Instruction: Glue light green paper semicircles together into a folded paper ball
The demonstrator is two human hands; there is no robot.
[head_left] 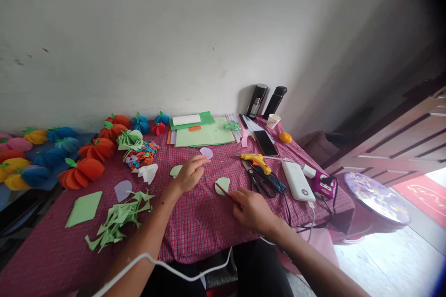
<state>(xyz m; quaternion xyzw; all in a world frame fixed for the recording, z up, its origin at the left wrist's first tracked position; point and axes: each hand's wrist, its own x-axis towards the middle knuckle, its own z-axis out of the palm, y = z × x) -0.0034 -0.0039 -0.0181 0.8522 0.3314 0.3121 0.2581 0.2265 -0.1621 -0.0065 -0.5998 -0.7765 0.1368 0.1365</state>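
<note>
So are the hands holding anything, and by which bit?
The right hand holds a thin stick towards the end nearer the person. Left hand: I can't tell.

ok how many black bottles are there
2: the left bottle by the wall, the right bottle beside it, just behind the cup.

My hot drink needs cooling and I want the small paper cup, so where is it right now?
In the head view, the paper cup stands right of centre at the table's far edge, just behind the orange fruit.
</note>
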